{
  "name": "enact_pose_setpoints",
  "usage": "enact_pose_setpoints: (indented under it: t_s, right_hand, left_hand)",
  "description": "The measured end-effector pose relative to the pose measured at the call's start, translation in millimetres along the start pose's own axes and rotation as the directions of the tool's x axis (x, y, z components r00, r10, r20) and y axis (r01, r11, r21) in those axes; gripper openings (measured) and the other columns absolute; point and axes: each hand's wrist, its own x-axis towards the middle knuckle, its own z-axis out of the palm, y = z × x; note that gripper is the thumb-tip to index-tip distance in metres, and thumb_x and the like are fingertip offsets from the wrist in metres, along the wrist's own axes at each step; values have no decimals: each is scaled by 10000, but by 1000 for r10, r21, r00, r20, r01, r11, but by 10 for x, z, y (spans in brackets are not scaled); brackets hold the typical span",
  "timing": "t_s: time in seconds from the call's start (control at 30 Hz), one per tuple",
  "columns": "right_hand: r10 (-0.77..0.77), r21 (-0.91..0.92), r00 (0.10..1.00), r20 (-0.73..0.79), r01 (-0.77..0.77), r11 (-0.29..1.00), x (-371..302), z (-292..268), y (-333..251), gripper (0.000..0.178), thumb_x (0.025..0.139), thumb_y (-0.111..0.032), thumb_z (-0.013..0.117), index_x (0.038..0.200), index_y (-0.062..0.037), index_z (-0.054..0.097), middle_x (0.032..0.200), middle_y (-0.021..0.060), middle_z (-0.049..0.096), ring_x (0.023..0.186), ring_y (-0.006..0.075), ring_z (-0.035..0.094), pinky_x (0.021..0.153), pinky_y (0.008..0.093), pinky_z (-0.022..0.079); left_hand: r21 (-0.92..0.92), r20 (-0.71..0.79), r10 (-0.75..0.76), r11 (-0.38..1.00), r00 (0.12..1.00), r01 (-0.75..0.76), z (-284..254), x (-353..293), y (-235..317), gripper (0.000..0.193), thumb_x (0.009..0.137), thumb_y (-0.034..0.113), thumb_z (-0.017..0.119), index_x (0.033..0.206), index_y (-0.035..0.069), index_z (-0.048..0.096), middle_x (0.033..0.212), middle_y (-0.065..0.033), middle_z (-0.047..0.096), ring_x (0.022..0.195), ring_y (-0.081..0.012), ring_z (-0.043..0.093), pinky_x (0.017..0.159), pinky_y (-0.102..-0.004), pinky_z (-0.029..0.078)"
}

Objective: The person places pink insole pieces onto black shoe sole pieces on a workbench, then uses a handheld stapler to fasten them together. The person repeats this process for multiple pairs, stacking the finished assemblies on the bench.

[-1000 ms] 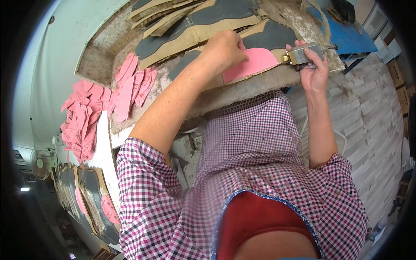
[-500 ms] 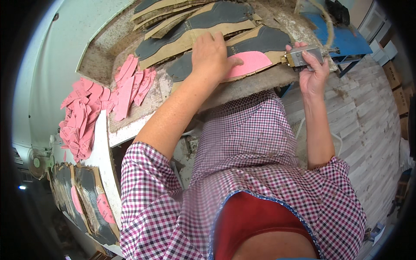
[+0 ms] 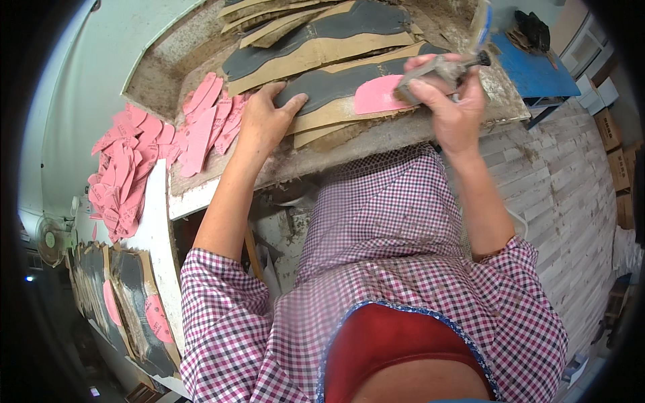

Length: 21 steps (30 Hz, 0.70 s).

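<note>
My left hand (image 3: 264,123) rests on the left end of a long dark grey and tan sheet (image 3: 336,87), its thumb and forefinger spread apart. Near the sheet's right end lies a pink rounded piece (image 3: 381,95), flat along the tan edge. My right hand (image 3: 451,107) grips a boxy grey metal hand tool (image 3: 430,79), which is blurred and covers the pink piece's right end. Beyond them more grey and tan sheets (image 3: 316,30) lie stacked on the dusty bench.
Loose pink pieces (image 3: 122,178) are heaped at the left. A low worn bench rim (image 3: 176,50) curves round the back left. Lower left, finished-looking sheets with pink pieces (image 3: 138,295) lean in a row. A blue table (image 3: 534,70) stands at the right, near cardboard boxes (image 3: 617,164).
My left hand has moved left, off the pink piece to the sheet's left end. The tool in my right hand has moved left, onto the pink piece's right end.
</note>
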Motion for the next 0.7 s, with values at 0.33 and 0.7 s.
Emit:
enact_pose_setpoints:
  t_s: [0.33, 0.7]
  right_hand:
    - [-94, -59, 995, 35, 96, 994, 94, 199, -26, 418, 800, 27, 719, 1119, -87, 473, 1081, 117, 643, 913, 188, 669, 755, 341, 614]
    - [-155, -169, 981, -119, 134, 977, 307, -500, -247, 403, 808, 13, 739, 1122, -30, 488, 1080, 106, 656, 992, 182, 646, 873, 317, 532]
  left_hand:
    - [-282, 151, -98, 950, 984, 137, -124, -32, 274, 554, 778, 152, 783, 1244, -82, 595, 1080, -182, 689, 931, -226, 674, 865, -318, 514]
    - [-661, 67, 22, 750, 997, 28, 19, -169, 241, 301, 815, 109, 741, 1067, 41, 591, 991, -51, 655, 882, -122, 610, 828, -260, 493]
